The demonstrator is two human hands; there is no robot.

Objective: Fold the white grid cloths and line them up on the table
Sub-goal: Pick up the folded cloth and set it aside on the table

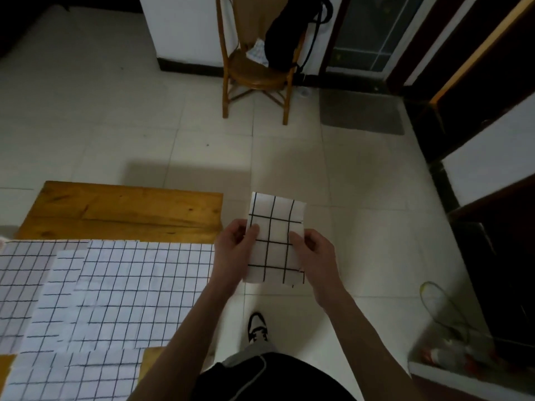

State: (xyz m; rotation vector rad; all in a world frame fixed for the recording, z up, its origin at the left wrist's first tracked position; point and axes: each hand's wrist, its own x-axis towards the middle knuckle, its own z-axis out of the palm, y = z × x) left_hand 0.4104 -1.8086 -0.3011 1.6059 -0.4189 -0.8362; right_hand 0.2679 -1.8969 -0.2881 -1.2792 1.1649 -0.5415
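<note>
Cloth (275,241), folded small, is pinched by left hand (231,247) and right hand (315,253); square its edges, then carry toward nine o'clock onto the tabletop (124,209).

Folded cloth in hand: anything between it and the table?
Nothing visible. Both hands hold the folded cloth over the floor, right of the table. Bare wood lies nearest; grid cloths cover the rest.
</note>
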